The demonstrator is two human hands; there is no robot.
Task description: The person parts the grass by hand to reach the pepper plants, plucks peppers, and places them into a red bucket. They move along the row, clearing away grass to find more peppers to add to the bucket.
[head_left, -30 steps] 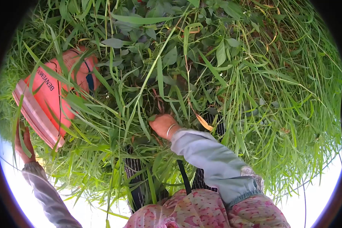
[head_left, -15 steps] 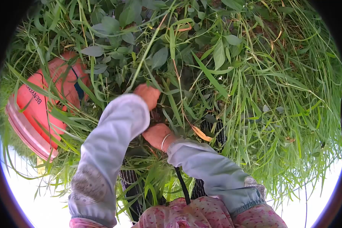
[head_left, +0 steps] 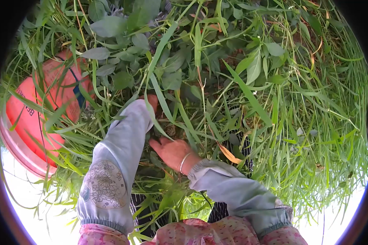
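Among the leafy stems at the centre, my left hand (head_left: 152, 102) is mostly hidden by grass blades and its sleeve; its fingers do not show. Just below and to the right, my right hand (head_left: 172, 153), with a white bangle (head_left: 184, 162) at the wrist, reaches left into the plants. Its thumb and a finger show slightly apart at the left, and the rest of the fingers are hard to make out. Long grass blades (head_left: 161, 87) hang around both hands. Dark soil (head_left: 167, 127) shows in the gap between them.
At the left, a red bucket (head_left: 26, 122) lies tilted in the grass, with a blue strip across its reddish contents. Broad-leaved plants (head_left: 141, 41) grow ahead, and tall dense grass (head_left: 315, 122) fills the right side. Dark-clad legs show below the hands.
My left hand has gone deeper behind the leaves. My right hand has moved slightly right and down, away from the left one. The bucket sits a little further left in view.
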